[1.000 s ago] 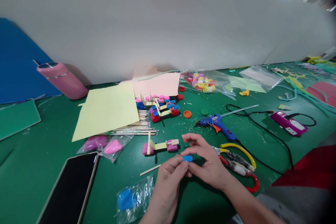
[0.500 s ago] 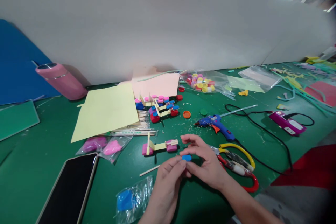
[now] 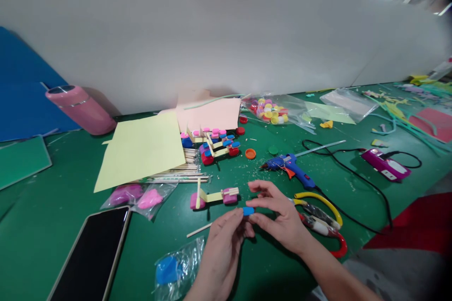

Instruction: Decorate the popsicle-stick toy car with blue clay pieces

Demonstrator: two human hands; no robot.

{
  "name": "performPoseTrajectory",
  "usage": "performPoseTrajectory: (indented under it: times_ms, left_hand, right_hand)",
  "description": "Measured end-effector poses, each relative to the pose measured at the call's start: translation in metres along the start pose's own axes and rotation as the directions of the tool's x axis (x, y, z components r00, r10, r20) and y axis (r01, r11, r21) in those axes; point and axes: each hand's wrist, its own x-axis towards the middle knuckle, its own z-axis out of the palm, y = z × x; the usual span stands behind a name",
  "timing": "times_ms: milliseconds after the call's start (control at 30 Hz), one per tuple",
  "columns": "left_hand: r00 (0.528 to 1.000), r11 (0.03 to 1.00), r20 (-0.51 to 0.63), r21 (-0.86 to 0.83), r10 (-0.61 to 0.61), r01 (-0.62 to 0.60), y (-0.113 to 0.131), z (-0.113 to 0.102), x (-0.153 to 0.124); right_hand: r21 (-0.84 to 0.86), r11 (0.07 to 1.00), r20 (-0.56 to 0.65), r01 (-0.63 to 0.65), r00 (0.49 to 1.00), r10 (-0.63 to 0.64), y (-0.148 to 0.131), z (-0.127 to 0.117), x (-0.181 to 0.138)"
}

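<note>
Both hands meet low in the middle of the green table. My left hand and my right hand pinch a small blue bottle cap between their fingertips. Just beyond the fingers lies a small model made of pink caps, yellow foam and a wooden stick. A loose wooden stick lies left of my left hand. A plastic bag with blue caps rests by my left wrist.
A blue glue gun with its black cable, pliers with yellow and red handles, a dark tablet, bags of pink caps, yellow paper, finished cap models, a pink bottle and a purple device.
The hands and the blue cap have shifted slightly left and my right fingers have closed more around the cap. The view has drifted a little.
</note>
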Motion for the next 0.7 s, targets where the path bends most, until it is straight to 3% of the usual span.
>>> performPoseTrajectory:
  times_ms: [500, 700]
  left_hand:
    - [0.999, 0.991, -0.009, -0.125, -0.045, 0.044, -0.0028, -0.0034, 0.0015]
    - [0.996, 0.99, -0.054, -0.126, -0.074, 0.067, -0.0011, -0.0025, 0.0033]
  right_hand:
    - [0.112, 0.993, -0.071, -0.033, 0.997, 0.041, 0.0019, 0.0057, -0.0019]
    - [0.091, 0.994, -0.014, -0.054, 0.998, 0.055, -0.0019, 0.0048, -0.0006]
